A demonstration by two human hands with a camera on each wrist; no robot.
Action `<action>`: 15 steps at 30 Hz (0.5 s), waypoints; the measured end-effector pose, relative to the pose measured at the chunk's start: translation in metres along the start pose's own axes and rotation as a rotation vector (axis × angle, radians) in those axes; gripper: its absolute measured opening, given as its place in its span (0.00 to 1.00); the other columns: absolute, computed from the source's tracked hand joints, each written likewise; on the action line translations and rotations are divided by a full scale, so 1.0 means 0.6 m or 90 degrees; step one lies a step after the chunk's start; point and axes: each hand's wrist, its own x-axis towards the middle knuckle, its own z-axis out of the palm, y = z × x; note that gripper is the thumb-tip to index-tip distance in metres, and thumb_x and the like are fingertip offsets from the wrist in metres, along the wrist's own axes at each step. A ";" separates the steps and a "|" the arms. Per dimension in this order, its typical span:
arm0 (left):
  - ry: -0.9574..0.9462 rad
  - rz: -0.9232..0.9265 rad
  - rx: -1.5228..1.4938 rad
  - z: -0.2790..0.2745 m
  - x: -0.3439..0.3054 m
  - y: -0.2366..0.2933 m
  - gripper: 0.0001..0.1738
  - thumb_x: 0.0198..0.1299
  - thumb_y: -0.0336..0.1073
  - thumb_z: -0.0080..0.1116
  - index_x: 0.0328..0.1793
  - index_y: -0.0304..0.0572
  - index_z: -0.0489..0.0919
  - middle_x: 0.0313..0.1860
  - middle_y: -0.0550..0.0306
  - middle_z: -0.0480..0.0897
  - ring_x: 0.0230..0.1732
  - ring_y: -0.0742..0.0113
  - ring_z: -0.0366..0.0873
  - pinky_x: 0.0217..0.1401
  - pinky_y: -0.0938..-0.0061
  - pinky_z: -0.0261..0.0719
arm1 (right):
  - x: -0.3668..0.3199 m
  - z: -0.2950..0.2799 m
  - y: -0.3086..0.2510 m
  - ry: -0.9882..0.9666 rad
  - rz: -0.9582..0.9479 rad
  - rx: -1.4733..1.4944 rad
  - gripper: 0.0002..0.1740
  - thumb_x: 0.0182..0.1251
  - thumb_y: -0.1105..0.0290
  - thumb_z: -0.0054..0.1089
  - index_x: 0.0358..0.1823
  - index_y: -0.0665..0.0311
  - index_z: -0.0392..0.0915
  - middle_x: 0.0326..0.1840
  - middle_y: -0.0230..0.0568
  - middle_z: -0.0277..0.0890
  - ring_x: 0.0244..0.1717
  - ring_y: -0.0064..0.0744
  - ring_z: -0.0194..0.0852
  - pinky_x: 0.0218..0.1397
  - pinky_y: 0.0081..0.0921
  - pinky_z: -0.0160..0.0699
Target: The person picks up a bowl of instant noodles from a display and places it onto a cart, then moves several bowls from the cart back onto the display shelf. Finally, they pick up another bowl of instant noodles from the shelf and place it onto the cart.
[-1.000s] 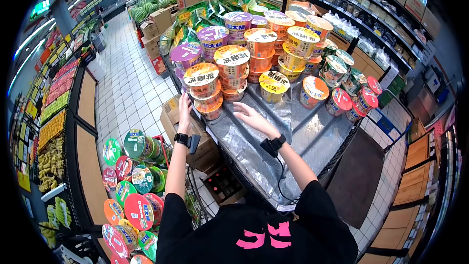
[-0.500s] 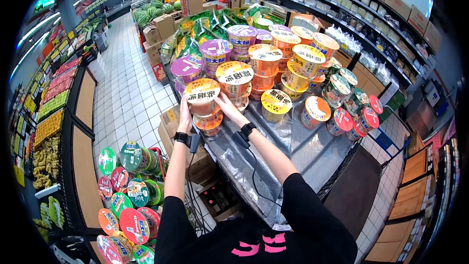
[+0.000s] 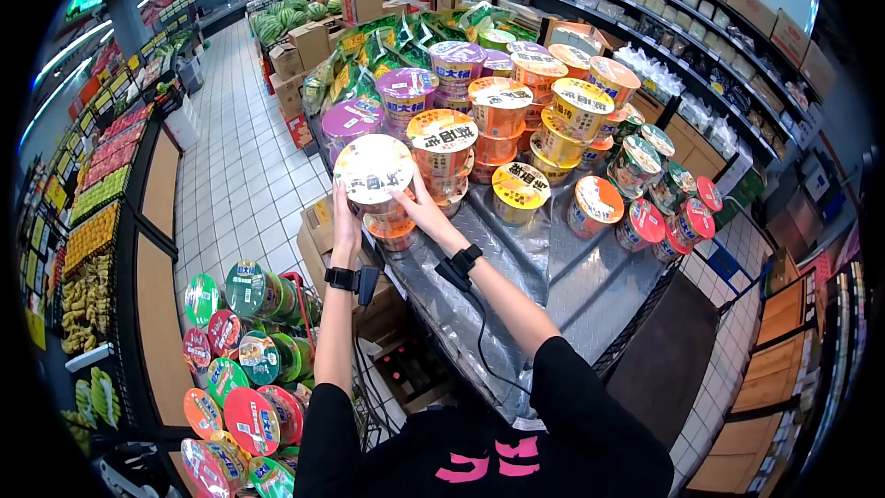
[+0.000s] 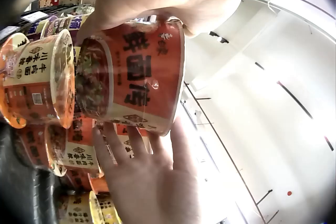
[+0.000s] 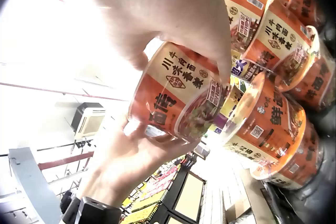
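Between my two hands is an orange instant noodle cup (image 3: 373,169) with a pale lid. My left hand (image 3: 347,226) grips its left side and my right hand (image 3: 430,219) its right side. In the left wrist view, the cup's wall (image 4: 139,71) shows dark lettering and a picture of noodles. The right wrist view shows the cup (image 5: 176,95) with my thumb and fingers around it. Right below it in the head view stand more orange cups (image 3: 394,238). A taller orange stack (image 3: 442,148) is close by on the right.
Purple cups (image 3: 352,122), yellow cups (image 3: 521,194) and red cups (image 3: 641,226) share the silver-covered display table (image 3: 590,286). At lower left, several cups (image 3: 263,420) fill a cart. Cardboard boxes (image 3: 318,249) stand beside the table's left edge.
Both hands reached forward and closed around the top orange noodle cup of the front-left stack. The cup has since risen off the cups below it, toward the head camera.
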 end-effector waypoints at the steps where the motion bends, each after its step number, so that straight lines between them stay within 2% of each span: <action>1: 0.000 -0.003 0.001 0.003 -0.016 0.008 0.33 0.70 0.63 0.41 0.75 0.57 0.60 0.67 0.64 0.69 0.62 0.71 0.66 0.65 0.67 0.63 | -0.012 -0.001 -0.025 -0.019 0.025 0.008 0.45 0.71 0.61 0.57 0.78 0.64 0.37 0.76 0.50 0.51 0.75 0.35 0.49 0.74 0.31 0.53; 3: -0.027 0.010 -0.021 0.015 -0.041 0.028 0.35 0.70 0.63 0.41 0.76 0.56 0.59 0.66 0.63 0.70 0.61 0.71 0.67 0.64 0.68 0.64 | -0.028 -0.009 -0.053 -0.034 0.045 0.015 0.45 0.71 0.61 0.58 0.78 0.64 0.38 0.76 0.50 0.51 0.75 0.35 0.48 0.74 0.31 0.53; 5: -0.037 0.012 -0.038 0.031 -0.077 0.045 0.34 0.71 0.61 0.40 0.77 0.54 0.58 0.67 0.62 0.69 0.64 0.70 0.66 0.65 0.68 0.65 | -0.048 -0.020 -0.060 -0.067 0.027 -0.006 0.46 0.72 0.62 0.57 0.80 0.58 0.35 0.77 0.44 0.48 0.75 0.33 0.49 0.75 0.31 0.53; 6: -0.049 0.035 -0.046 0.040 -0.092 0.054 0.33 0.72 0.59 0.40 0.77 0.55 0.57 0.67 0.61 0.69 0.66 0.69 0.66 0.66 0.67 0.65 | -0.062 -0.020 -0.094 -0.075 0.009 0.010 0.45 0.71 0.63 0.57 0.79 0.57 0.37 0.76 0.43 0.49 0.74 0.33 0.52 0.74 0.31 0.55; 9: -0.064 0.051 -0.059 0.073 -0.156 0.086 0.30 0.74 0.54 0.39 0.78 0.55 0.55 0.69 0.59 0.67 0.70 0.67 0.64 0.69 0.64 0.65 | -0.093 -0.025 -0.133 -0.082 -0.004 0.084 0.47 0.68 0.64 0.62 0.78 0.63 0.39 0.75 0.46 0.52 0.74 0.31 0.50 0.74 0.30 0.53; 11: -0.078 0.046 -0.074 0.083 -0.185 0.093 0.31 0.74 0.52 0.41 0.79 0.56 0.52 0.71 0.59 0.65 0.70 0.67 0.64 0.70 0.61 0.64 | -0.112 -0.035 -0.150 -0.067 -0.011 0.052 0.48 0.67 0.64 0.63 0.79 0.63 0.40 0.75 0.44 0.52 0.74 0.31 0.51 0.74 0.29 0.54; 15: -0.083 0.081 -0.080 0.115 -0.247 0.104 0.33 0.74 0.50 0.42 0.79 0.51 0.49 0.73 0.59 0.62 0.71 0.68 0.61 0.71 0.61 0.61 | -0.161 -0.053 -0.209 -0.047 -0.054 -0.072 0.49 0.66 0.63 0.64 0.78 0.63 0.40 0.75 0.45 0.53 0.74 0.32 0.53 0.74 0.31 0.54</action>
